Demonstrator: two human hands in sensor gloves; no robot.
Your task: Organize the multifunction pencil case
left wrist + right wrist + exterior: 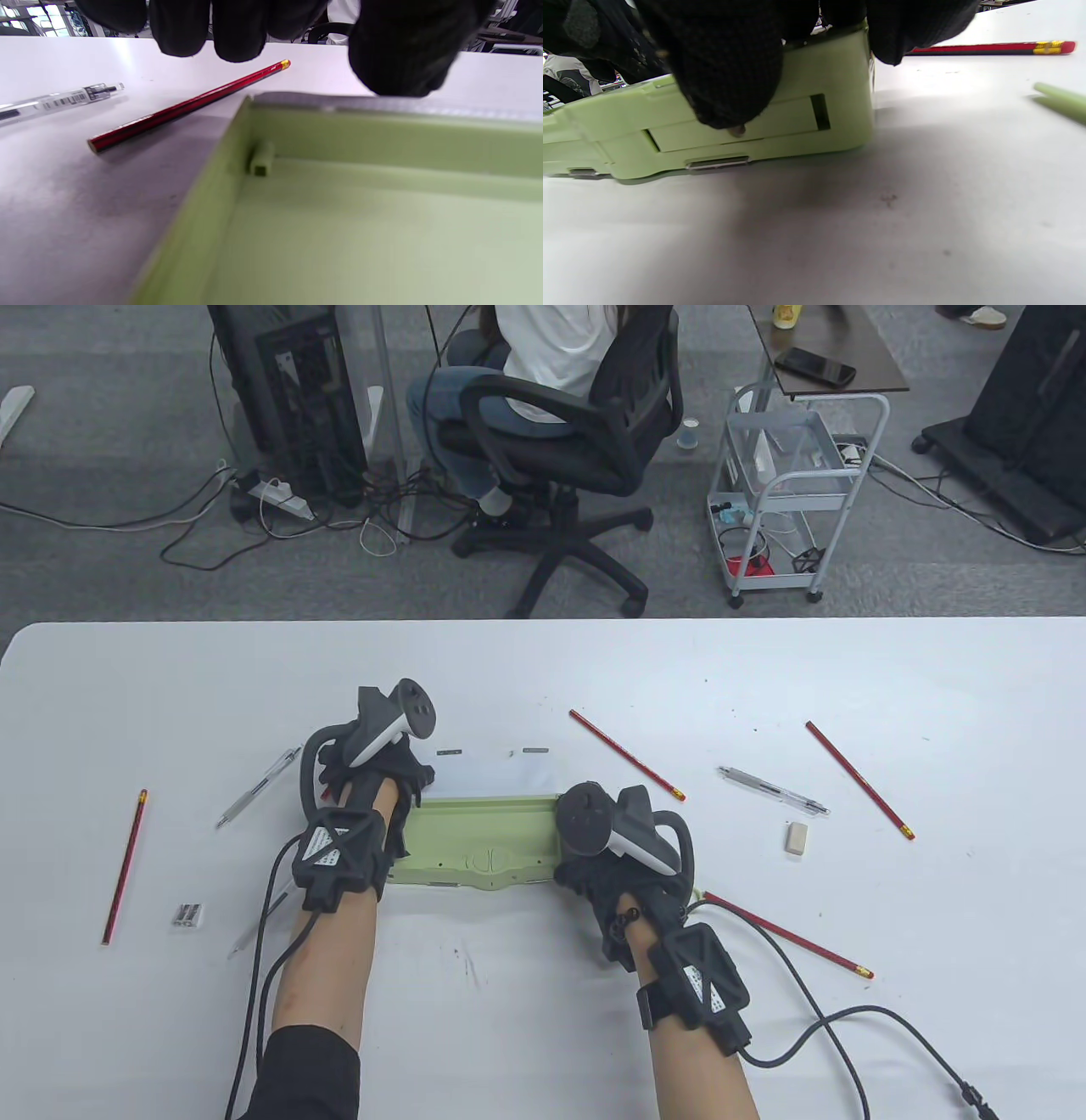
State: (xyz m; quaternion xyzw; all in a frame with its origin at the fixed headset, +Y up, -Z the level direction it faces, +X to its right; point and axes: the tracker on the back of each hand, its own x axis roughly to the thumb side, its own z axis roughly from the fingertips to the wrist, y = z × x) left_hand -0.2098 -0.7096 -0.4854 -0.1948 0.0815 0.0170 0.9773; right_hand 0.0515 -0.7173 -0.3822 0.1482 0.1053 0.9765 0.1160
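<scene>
**Green pencil case being held at both ends, stationery lying loose around it**

The green pencil case [475, 848] is lying open at the middle of the tabletop [543, 678], near the front edge. Its left end is being covered by the left hand [373, 772]; in the left wrist view the fingertips [237, 38] are hovering over the tray wall, and whether anything is being gripped cannot be told. The right end is being clasped by the right hand [611, 848], thumb [729, 84] pressed on the side panel.

Risks, as judged: the light case could be slid or tipped if the two hands are pulling unevenly, and the red pencil [626, 753] just beyond could be knocked and sent rolling. The eraser [797, 838] is lying well to the right.

A barcode-like label is being shown on the clear pen [59, 101]; no writing is being resolved legibly.
</scene>
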